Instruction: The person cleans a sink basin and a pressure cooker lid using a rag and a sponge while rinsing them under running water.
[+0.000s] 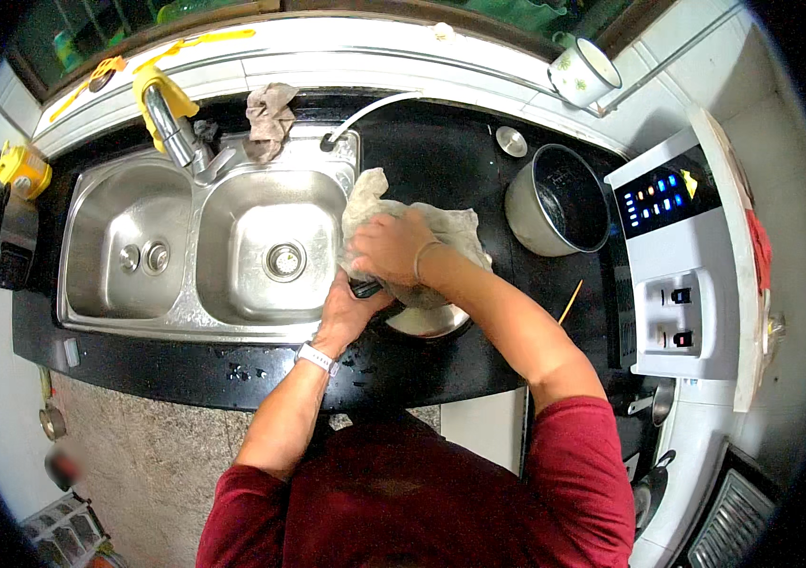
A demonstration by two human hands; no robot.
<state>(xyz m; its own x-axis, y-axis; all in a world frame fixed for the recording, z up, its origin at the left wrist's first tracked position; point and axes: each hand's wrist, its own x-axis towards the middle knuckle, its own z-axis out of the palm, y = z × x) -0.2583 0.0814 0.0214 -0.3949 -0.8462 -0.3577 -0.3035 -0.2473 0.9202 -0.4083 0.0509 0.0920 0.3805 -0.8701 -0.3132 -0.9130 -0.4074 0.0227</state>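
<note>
A pale grey cloth (452,227) is spread over a round, shiny steel vessel beside the right sink bowl. The vessel's curved steel edge (429,322) shows below the cloth; whether it is a pan or a pot is hidden. My right hand (392,244) presses on the cloth from above, its fingers bent into the fabric. Just below it, my left hand (354,308), with a pale wristwatch, grips a black handle (365,288) at the vessel's left side.
A double steel sink (193,284) with a tap (176,133) lies to the left. At right stand a deep pot with a dark inside (569,213), a small metal lid (511,141) and a white water dispenser (673,265). A crumpled brown cloth (270,114) lies behind the sink.
</note>
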